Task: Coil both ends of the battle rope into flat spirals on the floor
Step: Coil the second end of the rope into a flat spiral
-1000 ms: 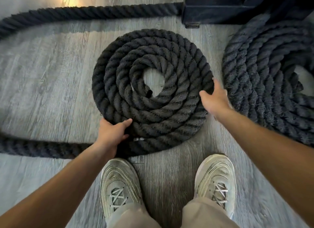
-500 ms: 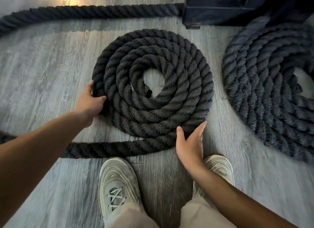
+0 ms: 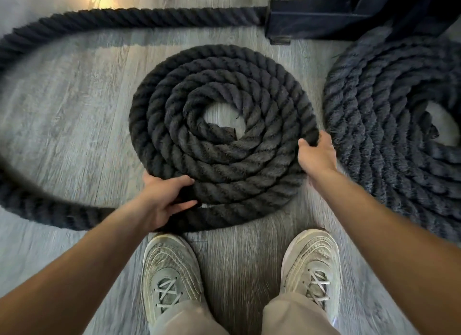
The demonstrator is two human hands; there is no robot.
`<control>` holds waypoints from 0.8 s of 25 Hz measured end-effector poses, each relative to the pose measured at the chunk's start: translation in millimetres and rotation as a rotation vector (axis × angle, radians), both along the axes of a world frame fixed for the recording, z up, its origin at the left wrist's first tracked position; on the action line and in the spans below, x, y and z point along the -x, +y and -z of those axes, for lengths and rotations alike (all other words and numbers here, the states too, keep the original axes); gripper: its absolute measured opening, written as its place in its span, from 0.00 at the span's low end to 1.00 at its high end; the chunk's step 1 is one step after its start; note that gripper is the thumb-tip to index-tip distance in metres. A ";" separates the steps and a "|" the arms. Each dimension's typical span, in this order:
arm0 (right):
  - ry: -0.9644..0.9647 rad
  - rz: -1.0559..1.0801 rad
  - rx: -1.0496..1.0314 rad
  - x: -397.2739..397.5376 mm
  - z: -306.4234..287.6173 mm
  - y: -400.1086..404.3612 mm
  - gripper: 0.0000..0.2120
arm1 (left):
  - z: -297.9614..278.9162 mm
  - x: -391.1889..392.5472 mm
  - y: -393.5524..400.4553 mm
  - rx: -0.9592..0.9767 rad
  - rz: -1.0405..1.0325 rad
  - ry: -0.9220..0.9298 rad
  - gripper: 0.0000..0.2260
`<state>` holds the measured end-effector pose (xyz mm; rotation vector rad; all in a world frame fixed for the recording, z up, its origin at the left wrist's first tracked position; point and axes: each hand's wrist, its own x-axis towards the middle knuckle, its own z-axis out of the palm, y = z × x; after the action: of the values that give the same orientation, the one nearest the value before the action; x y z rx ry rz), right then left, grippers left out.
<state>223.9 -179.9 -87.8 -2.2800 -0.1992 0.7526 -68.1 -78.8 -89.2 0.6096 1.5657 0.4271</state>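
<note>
1. The grey plank floor (image 3: 74,105) carries a thick black rope (image 3: 119,18) that runs from a dark metal frame (image 3: 324,20) at the far edge and loops round the left side.
2. The middle coil (image 3: 224,140) lies flat as a spiral; a second coil (image 3: 389,125) sits just beside it on the right.
3. Two grey shoes (image 3: 172,272) stand at the near edge.
4. The left hand (image 3: 162,200) grips the coil's near outer turn, fingers clamped around it.
5. The right hand (image 3: 316,152) grips the coil's right edge, fingers curled over.

both arms reach down; left hand (image 3: 162,202) and right hand (image 3: 316,155) apparently grip.
</note>
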 end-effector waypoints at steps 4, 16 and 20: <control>-0.036 -0.002 0.053 7.9 -1.3 -0.3 0.30 | -5.5 -6.4 7.4 0.051 -0.016 0.039 0.33; 0.134 -0.044 0.072 121.9 16.3 -55.7 0.38 | -8.0 24.7 79.1 -0.203 0.136 0.195 0.33; 0.225 -0.003 0.024 95.0 16.6 -44.1 0.34 | -6.8 26.9 67.7 -0.155 0.098 0.154 0.42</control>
<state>128.9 -224.0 -104.4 -2.1964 -0.0893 1.0095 -94.9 -11.1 -82.4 0.8524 1.6503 0.4387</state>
